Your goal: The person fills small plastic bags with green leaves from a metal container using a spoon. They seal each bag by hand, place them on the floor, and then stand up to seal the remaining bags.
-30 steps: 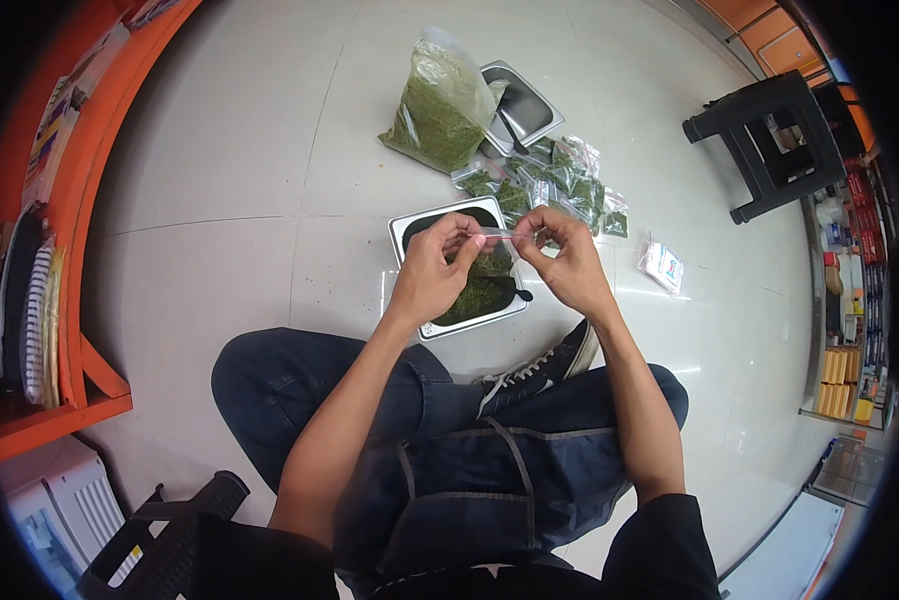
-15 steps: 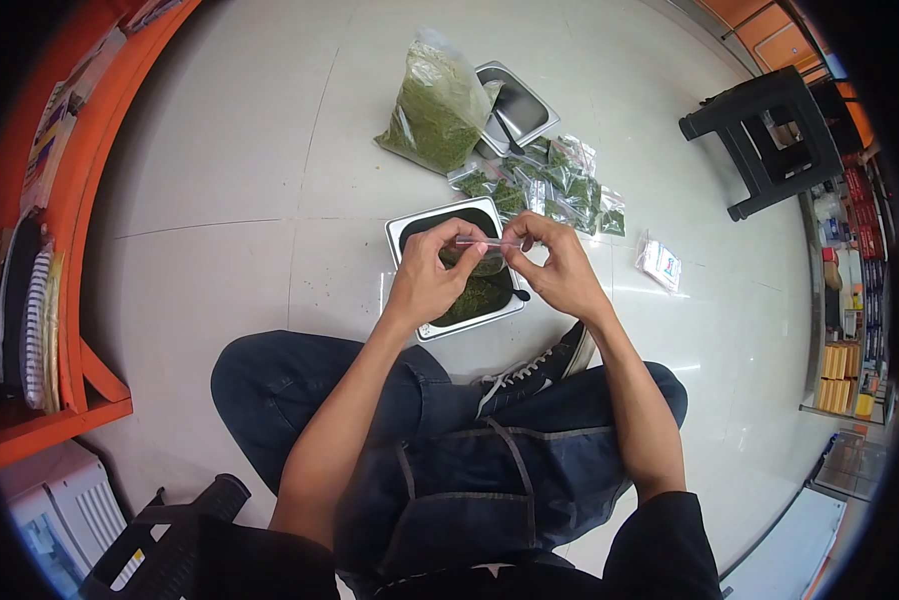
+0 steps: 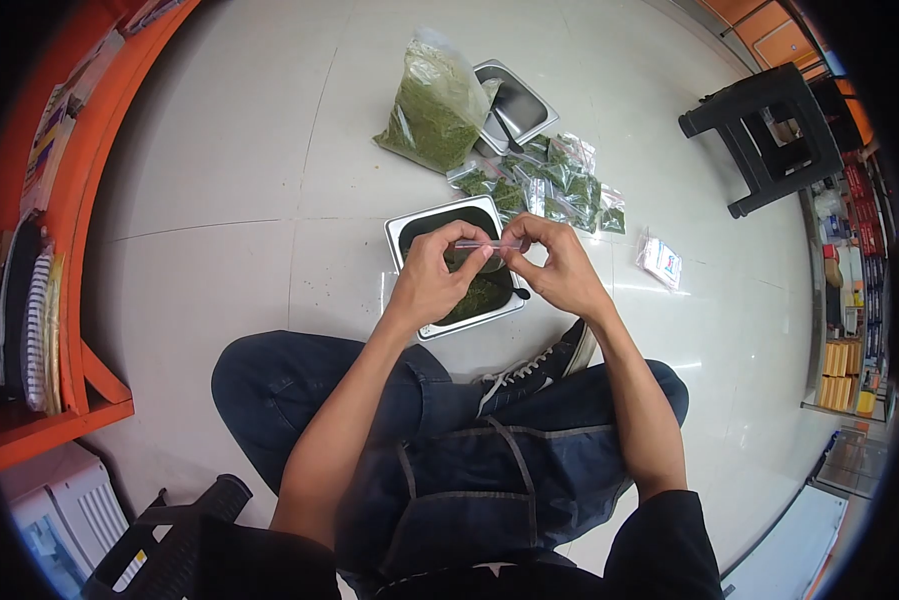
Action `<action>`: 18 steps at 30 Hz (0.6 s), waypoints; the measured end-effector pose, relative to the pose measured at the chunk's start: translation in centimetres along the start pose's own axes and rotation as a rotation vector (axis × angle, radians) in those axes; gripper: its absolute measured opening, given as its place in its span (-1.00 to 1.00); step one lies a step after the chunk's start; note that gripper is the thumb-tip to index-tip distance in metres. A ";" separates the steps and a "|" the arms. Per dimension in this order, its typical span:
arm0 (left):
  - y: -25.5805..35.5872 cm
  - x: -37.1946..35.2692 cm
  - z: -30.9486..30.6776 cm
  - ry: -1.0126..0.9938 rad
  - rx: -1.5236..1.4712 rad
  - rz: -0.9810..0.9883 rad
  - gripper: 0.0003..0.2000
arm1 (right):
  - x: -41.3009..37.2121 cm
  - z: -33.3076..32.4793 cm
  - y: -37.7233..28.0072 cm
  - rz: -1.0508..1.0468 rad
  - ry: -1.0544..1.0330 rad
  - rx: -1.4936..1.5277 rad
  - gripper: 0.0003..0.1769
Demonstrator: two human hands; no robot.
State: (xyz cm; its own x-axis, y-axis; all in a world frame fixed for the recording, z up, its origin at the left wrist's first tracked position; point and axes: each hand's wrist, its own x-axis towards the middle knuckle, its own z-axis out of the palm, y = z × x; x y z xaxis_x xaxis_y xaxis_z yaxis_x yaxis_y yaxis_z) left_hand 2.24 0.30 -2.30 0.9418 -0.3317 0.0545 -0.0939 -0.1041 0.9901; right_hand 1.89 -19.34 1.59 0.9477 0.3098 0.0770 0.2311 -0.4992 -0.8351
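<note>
My left hand and my right hand both pinch the top edge of a small clear plastic bag, their fingertips close together. The bag hangs over a metal tray that holds green dried flakes. A black spoon rests across the tray's right rim. Beyond the tray lie several small filled bags of green flakes. A large clear bag of green flakes stands behind them, beside a second metal tray with a dark spoon in it.
A packet of unused-looking bags lies on the floor at the right. A black stool stands at the upper right, another at the lower left. Orange shelving borders the left. My crossed legs and a shoe are below the tray.
Both hands keep their pinch on the bag over the tray, with only slight finger movement. Nothing else has visibly moved.
</note>
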 end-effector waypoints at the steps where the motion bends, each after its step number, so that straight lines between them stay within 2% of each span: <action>1: 0.1 0.0 0.0 -0.001 -0.026 0.019 -0.85 | 0.0 0.0 0.0 0.001 0.000 0.001 -0.86; 9: 0.4 0.0 -0.2 -0.014 0.008 -0.009 -0.84 | -0.1 -0.6 -0.1 0.057 -0.064 0.028 -0.88; 18: -0.2 0.1 -0.1 -0.006 -0.013 -0.019 -0.85 | -0.1 -0.5 0.4 0.058 -0.037 0.031 -0.83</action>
State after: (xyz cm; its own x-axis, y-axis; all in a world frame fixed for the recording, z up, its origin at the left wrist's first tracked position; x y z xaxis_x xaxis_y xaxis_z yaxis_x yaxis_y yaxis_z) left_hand 2.34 0.35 -2.48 0.9414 -0.3355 0.0351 -0.0720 -0.0980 0.9926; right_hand 1.99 -19.95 1.54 0.9505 0.3107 0.0084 0.1683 -0.4920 -0.8542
